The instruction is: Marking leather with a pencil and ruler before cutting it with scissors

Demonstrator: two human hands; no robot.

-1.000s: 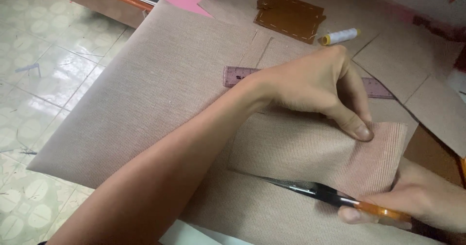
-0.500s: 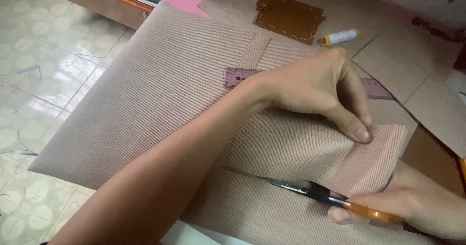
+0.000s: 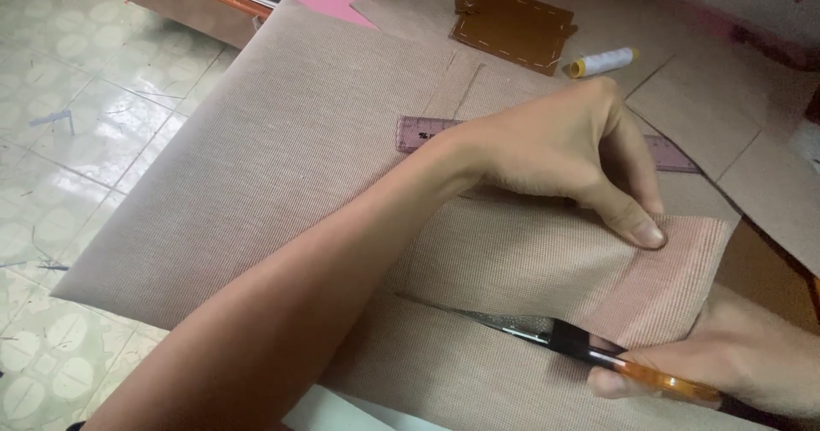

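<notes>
Head cam: 2 hands showing. L hand (image 3: 555, 153) is lying across the big tan cloth (image 3: 282, 166), fingers curled down, thumb and fingertips pressing a cut strip of cloth (image 3: 555, 264) flat. It's pinning, not really gripping.

R hand (image 3: 743, 363) is sitting just below the L hand, closed round the orange handle of 1 pair of scissors (image 3: 564, 341). The blades are lying in the slit, under the strip, pointing toward the L arm.

Behind the L hand: 1 purple ruler (image 3: 423, 130), partly hidden. Further past it: 1 brown leather piece (image 3: 512, 25) w/ stitching, 1 white thread spool (image 3: 602, 62) beside it.

Vs 0.5 s ago: the scissors are sitting a tiny bit further along the cut. L hand hasn't moved.
</notes>
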